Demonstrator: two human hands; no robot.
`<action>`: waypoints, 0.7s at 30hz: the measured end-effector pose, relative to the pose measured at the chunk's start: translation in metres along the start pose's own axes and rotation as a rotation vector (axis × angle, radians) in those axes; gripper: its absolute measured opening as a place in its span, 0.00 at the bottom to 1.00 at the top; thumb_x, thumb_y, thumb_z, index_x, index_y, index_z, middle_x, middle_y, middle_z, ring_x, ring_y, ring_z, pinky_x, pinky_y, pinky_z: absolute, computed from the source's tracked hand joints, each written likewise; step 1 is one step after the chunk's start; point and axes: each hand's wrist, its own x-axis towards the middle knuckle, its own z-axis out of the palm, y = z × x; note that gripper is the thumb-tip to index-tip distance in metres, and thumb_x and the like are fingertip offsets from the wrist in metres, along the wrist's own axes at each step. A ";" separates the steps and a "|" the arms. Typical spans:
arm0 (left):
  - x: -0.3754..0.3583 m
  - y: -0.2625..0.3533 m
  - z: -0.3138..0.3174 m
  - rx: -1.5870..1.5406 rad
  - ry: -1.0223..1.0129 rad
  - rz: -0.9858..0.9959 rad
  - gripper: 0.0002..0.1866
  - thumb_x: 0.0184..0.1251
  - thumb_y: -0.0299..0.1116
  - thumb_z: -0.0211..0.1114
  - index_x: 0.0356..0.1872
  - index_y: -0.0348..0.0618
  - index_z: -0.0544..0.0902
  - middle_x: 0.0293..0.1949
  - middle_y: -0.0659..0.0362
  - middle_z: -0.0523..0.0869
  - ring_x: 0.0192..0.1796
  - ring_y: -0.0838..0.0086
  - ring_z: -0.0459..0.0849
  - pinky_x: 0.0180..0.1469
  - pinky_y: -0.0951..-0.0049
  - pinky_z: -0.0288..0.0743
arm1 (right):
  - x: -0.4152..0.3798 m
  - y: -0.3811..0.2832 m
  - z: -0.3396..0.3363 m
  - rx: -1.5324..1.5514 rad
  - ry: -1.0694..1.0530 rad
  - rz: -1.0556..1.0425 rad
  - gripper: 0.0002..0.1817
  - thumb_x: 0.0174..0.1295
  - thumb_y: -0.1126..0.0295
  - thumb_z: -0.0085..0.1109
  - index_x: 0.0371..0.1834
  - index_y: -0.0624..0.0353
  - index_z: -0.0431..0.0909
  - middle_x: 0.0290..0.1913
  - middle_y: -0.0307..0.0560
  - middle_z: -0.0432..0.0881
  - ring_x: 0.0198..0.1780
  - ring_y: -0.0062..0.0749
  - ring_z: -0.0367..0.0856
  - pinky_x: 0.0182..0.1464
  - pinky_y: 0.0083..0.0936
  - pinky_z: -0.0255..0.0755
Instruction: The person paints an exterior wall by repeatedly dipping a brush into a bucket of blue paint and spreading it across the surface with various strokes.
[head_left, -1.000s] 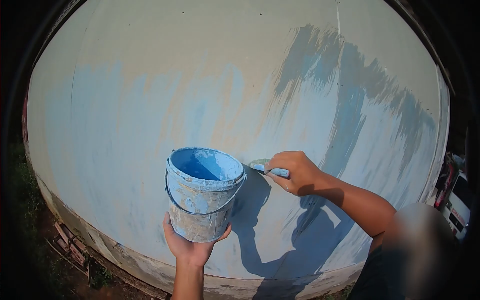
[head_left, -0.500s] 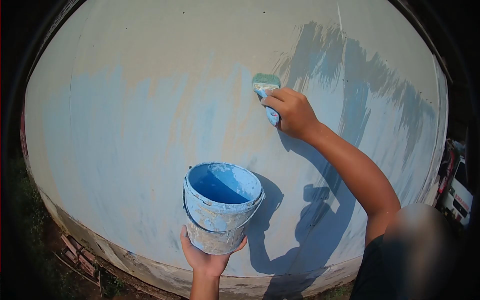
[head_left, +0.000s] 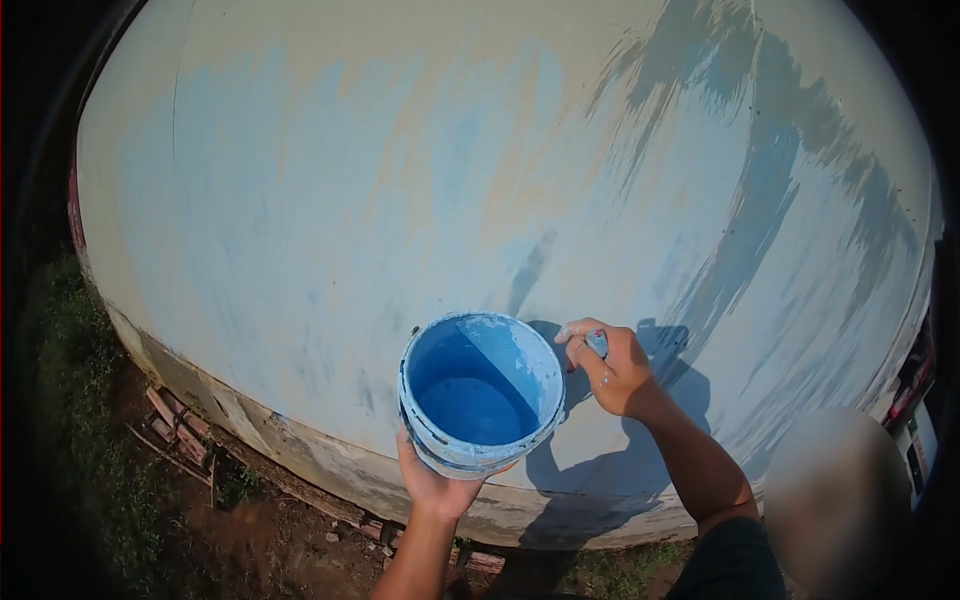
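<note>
My left hand (head_left: 438,488) cups the underside of a paint-smeared bucket (head_left: 525,350), which is tilted so that its mouth faces me. Blue paint (head_left: 475,412) lies in the bottom of it. Just right of the bucket's rim, my right hand (head_left: 615,370) is closed round a paintbrush (head_left: 597,342). Only the end of its blue-stained handle shows; the bristles are hidden. Behind both hands stands a pale wall (head_left: 330,230), partly coated in streaky light blue, with darker wet-looking strokes at the upper right.
Shadows of my arms and the bucket fall on the wall. At its foot, on the left, lie old wooden pieces (head_left: 178,428) on bare soil (head_left: 260,535) and weeds (head_left: 75,400). Part of a white vehicle (head_left: 918,445) shows at the right edge.
My right hand has come down from the wall with the brush to beside the bucket. The bucket now tilts more toward me, showing the paint inside. The view has tipped downward.
</note>
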 end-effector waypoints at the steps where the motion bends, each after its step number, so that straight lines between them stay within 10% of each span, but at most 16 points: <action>1: -0.002 -0.006 -0.011 0.006 0.069 0.019 0.44 0.75 0.66 0.54 0.85 0.53 0.65 0.85 0.48 0.64 0.82 0.43 0.68 0.73 0.23 0.70 | -0.007 0.008 0.007 0.112 -0.061 0.170 0.11 0.80 0.70 0.57 0.54 0.66 0.83 0.40 0.48 0.87 0.44 0.31 0.87 0.50 0.31 0.79; 3: -0.010 -0.019 -0.020 0.004 0.153 0.023 0.39 0.79 0.62 0.51 0.80 0.46 0.73 0.79 0.50 0.75 0.78 0.51 0.76 0.76 0.41 0.74 | -0.023 0.033 0.019 0.243 -0.133 0.346 0.13 0.83 0.66 0.56 0.55 0.65 0.83 0.41 0.45 0.87 0.46 0.27 0.86 0.52 0.29 0.79; 8: -0.017 -0.053 -0.039 -0.101 0.223 0.075 0.34 0.87 0.58 0.49 0.78 0.41 0.73 0.78 0.45 0.76 0.76 0.48 0.78 0.75 0.43 0.78 | -0.056 0.045 0.026 0.940 -0.070 0.648 0.21 0.83 0.56 0.61 0.63 0.64 0.83 0.48 0.39 0.87 0.51 0.23 0.84 0.55 0.26 0.77; 18: -0.037 -0.095 -0.068 0.291 0.496 0.084 0.33 0.85 0.58 0.47 0.77 0.46 0.76 0.75 0.53 0.80 0.73 0.55 0.80 0.75 0.48 0.75 | -0.128 0.082 0.031 0.420 0.030 0.391 0.10 0.68 0.73 0.63 0.46 0.68 0.86 0.30 0.43 0.83 0.33 0.21 0.74 0.39 0.29 0.71; 21: -0.053 -0.092 -0.092 1.039 1.009 0.173 0.32 0.87 0.57 0.47 0.78 0.45 0.76 0.68 0.55 0.83 0.69 0.63 0.79 0.75 0.55 0.64 | -0.143 0.087 0.031 0.318 0.096 0.380 0.09 0.67 0.74 0.62 0.44 0.68 0.86 0.27 0.47 0.82 0.29 0.24 0.74 0.36 0.32 0.71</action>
